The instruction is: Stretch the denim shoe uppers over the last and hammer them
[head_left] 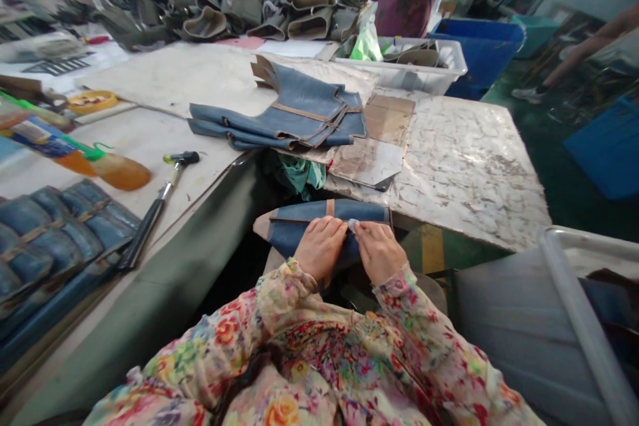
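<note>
As my left hand [322, 246] lies palm-down across the blue piece [284, 234] at the center of the frame, my right hand [379, 249] pinches a pale bit [352, 225], too small to identify, at its dark edge. The left probably bears down to steady the work; whether its hidden thumb clamps underneath, I cannot tell. My wrists angle inward, likely so both sets of fingertips meet along that edge. The piece lies lengthwise across the frame, above my lap, perhaps to spare me leaning over the table [464, 146]. More blue panels [299, 110] are stacked at upper center, seemingly within reach, while folded pieces [74, 234] line up at lower left, overlapping, perhaps to save room. A hammer [160, 206] rests beside them, handle toward me, seemingly ready to grab. Just beyond its head lies a bottle [117, 171].
</note>
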{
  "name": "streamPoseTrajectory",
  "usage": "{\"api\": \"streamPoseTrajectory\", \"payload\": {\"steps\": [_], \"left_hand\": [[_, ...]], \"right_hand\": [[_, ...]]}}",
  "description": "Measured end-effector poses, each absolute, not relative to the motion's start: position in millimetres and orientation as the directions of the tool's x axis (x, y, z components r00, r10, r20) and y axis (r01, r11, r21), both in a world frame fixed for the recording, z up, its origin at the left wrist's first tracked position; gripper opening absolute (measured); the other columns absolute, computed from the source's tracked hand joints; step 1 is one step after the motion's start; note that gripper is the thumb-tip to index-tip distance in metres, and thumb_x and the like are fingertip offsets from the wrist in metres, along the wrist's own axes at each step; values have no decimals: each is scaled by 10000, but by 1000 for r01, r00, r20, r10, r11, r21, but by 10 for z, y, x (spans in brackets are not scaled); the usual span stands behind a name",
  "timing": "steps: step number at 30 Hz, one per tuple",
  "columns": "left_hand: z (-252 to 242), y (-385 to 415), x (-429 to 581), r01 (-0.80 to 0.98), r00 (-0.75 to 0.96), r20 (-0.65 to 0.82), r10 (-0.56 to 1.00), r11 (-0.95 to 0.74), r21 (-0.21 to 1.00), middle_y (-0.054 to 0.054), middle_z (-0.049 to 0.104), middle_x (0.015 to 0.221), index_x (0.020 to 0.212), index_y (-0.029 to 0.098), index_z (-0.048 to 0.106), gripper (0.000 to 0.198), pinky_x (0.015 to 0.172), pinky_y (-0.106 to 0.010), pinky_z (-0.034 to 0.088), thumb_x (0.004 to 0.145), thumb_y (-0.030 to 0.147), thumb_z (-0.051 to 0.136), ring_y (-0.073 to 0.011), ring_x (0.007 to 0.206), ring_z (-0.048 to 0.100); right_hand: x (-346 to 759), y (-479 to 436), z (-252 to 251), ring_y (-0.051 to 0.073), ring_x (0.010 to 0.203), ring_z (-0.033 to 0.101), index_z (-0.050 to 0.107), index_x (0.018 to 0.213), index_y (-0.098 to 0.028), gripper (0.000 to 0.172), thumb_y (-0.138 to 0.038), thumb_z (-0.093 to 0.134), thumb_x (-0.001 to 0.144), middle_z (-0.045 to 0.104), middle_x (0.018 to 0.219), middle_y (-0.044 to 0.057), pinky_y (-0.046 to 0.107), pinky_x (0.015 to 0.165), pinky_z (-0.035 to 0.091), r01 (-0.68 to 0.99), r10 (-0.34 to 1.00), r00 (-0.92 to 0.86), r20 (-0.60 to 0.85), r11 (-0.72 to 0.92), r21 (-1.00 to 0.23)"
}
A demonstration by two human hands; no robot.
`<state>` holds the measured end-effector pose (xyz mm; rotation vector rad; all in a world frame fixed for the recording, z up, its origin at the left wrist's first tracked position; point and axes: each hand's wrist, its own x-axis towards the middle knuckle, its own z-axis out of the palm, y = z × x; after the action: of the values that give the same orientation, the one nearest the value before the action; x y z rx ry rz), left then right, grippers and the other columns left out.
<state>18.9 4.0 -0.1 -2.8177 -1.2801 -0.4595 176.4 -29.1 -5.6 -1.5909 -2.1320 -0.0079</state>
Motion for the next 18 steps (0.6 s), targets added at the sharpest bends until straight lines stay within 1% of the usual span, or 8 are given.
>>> {"api": "streamPoseTrajectory", "payload": {"steps": [4,7,10,13,18], "left_hand": [[-27,3,-17,775,573,306,760,-624,97,-48,563,1158,1149,169,528,293,925,-328,362,882,206,413,-193,1063,470],[-77,-50,-122,767,564,354,746,-632,108,-53,535,1223,1205,161,497,340,984,-331,339,880,206,408,-196,1127,444],[-130,-122,-189,759,563,389,729,-643,104,-64,487,1292,1236,140,471,371,1043,-345,294,875,197,403,-197,1225,375],[-158,-194,-229,758,578,367,729,-646,91,-76,438,1341,1276,130,427,408,1047,-356,297,873,190,393,-195,1282,313],[-164,-254,-262,765,578,341,741,-638,89,-84,423,1352,1281,141,420,409,1021,-353,327,877,198,383,-190,1284,319]], "right_hand": [[1601,-229,-38,204,940,478,572,1128,-129,308,-171,392,882,585,1032,83,321,867,442,890,887,-281,367,384,-246],[1580,-201,-25,207,941,476,569,1131,-137,308,-181,396,881,580,1031,83,324,860,445,881,892,-287,349,389,-270],[1638,-179,-15,206,940,478,573,1129,-143,304,-201,433,865,574,1038,82,326,862,447,859,902,-293,317,394,-327],[1717,-150,-9,200,926,494,577,1128,-150,309,-223,447,858,573,1031,84,338,859,448,823,903,-324,283,416,-387],[1817,-72,-14,184,920,525,578,1143,-207,322,-282,441,861,582,1014,66,338,846,450,754,908,-362,210,418,-507]]}}
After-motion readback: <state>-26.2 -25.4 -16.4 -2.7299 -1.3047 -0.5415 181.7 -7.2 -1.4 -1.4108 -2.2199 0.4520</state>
